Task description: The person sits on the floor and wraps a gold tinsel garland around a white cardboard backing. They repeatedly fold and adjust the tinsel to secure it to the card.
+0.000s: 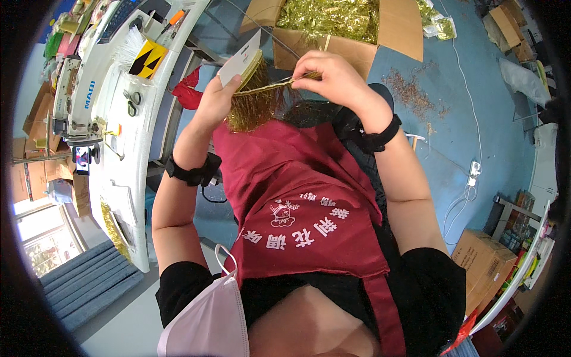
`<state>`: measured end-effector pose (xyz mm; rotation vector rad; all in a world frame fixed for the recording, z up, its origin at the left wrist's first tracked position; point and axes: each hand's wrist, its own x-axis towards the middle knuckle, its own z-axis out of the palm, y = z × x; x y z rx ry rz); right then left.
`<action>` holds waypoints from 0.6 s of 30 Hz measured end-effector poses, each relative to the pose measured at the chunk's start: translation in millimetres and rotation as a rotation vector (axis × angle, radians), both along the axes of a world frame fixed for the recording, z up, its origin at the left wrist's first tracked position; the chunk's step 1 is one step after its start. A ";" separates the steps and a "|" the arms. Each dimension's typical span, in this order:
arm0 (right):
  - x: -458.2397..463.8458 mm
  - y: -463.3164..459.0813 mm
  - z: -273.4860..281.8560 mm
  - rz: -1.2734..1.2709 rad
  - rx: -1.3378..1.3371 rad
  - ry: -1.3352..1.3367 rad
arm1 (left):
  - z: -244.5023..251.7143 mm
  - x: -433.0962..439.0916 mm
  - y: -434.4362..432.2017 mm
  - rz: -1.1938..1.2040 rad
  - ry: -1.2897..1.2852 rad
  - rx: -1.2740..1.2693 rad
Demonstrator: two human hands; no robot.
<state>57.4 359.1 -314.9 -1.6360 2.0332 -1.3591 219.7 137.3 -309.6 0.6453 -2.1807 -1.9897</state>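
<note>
My left hand [218, 96] grips a white header card [241, 60] together with a bundle of gold tinsel fringe [250, 109], whose strands hang over my lap. A narrow gold band [272, 85] of the fringe stretches from that bundle across to my right hand [328, 78]. The thumb and fingers of my right hand pinch its far end. Part of the bundle is hidden behind the card and my left fingers. Beneath both hands lies a dark red apron [294, 178] with white printing.
An open cardboard box [312, 49] of gold tinsel stands ahead on the blue floor. To the left, a white sewing table [134, 147] carries a sewing machine [84, 98], black scissors [132, 101] and a phone [82, 159]. A white cable [473, 111] trails across the floor at right.
</note>
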 end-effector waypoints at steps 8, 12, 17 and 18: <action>-18.1 6.0 -2.6 -0.027 0.013 -0.131 | 18.1 15.0 -9.3 -0.112 -0.089 -0.162; -18.9 8.2 -4.6 -0.028 0.062 -0.108 | 23.3 15.8 -8.5 -0.168 -0.096 -0.180; -16.8 8.9 -7.2 -0.079 -0.077 -0.062 | 30.4 16.3 -8.7 -0.178 -0.087 -0.217; -15.9 8.7 -7.8 -0.095 -0.115 -0.050 | 30.8 16.0 -8.6 -0.187 -0.083 -0.224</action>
